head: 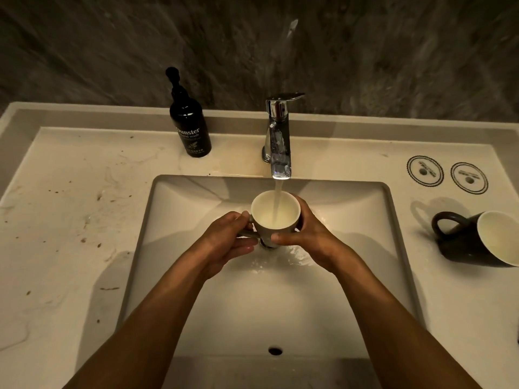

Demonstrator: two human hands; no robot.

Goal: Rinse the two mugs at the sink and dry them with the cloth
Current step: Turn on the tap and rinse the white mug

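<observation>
A mug (pixel 264 210) with a pale inside stands upright over the white sink (pixel 185 220), directly under the chrome tap (pixel 278 136). Water streams from the spout into it. My left hand (pixel 224 242) grips the mug's handle on its left side. My right hand (pixel 309 234) wraps the mug's right wall. A second mug (pixel 477 238), dark outside and pale inside, lies on its side on the counter at the right, handle to the left, mouth facing right. No cloth is in view.
A dark hand-wash pump bottle (pixel 189 127) stands on the counter left of the tap. Two round printed coasters (pixel 446 175) lie at the back right. The left counter (pixel 70 220) is speckled with brown marks. A grey stone wall rises behind.
</observation>
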